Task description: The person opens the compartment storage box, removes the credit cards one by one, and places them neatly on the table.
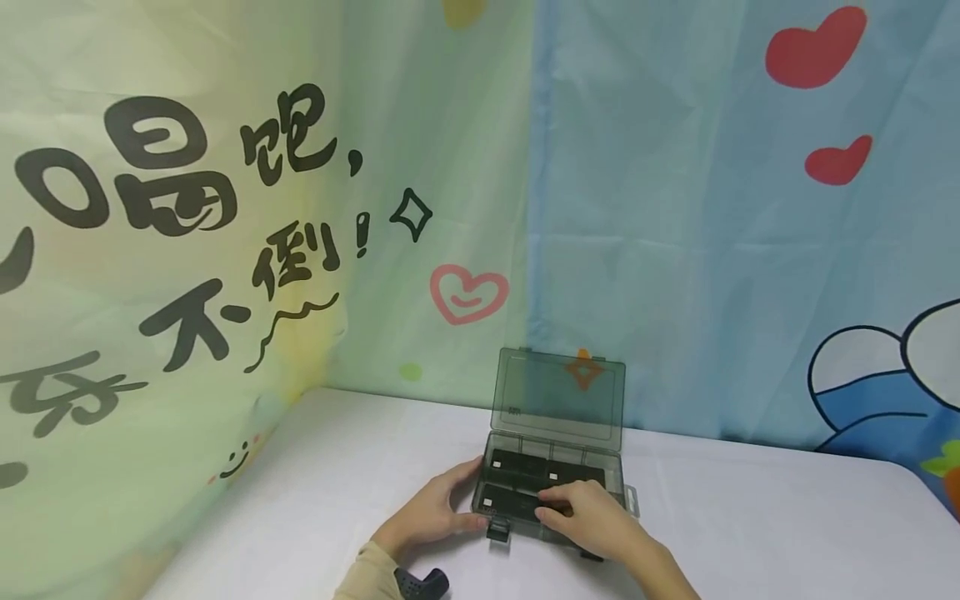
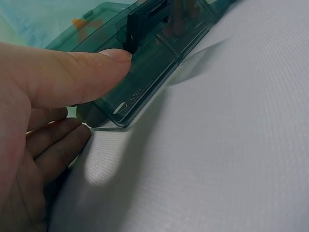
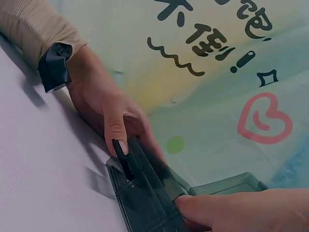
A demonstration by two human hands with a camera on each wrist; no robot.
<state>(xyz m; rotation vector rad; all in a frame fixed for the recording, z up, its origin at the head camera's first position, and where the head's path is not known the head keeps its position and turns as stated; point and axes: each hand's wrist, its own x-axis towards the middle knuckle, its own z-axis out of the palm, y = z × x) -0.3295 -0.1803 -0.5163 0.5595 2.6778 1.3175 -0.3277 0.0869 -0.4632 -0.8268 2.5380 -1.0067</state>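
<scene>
A smoky, see-through plastic case (image 1: pixel 486 450) stands on the table with its lid (image 1: pixel 558 400) raised toward the back. Black rectangular blocks (image 1: pixel 517 461) with small white labels fill its compartments. My left hand (image 1: pixel 438 510) grips the case's left front corner, its thumb (image 2: pixel 96 72) against the front wall beside a latch (image 1: pixel 498 530) and its fingers along the left side. Over the front row, my right hand (image 1: pixel 588 517) reaches in with thumb and index finger pinched at the end of a front black block (image 1: pixel 510 503). The palm hides the front right compartment.
A white cloth covers the table (image 1: pixel 750 517). Printed curtains (image 1: pixel 675 250) hang behind and to the left, close behind the raised lid. A dark device (image 1: pixel 422 583) sits at my left wrist. A small clear loop (image 1: pixel 632 500) sticks out from the case's right side.
</scene>
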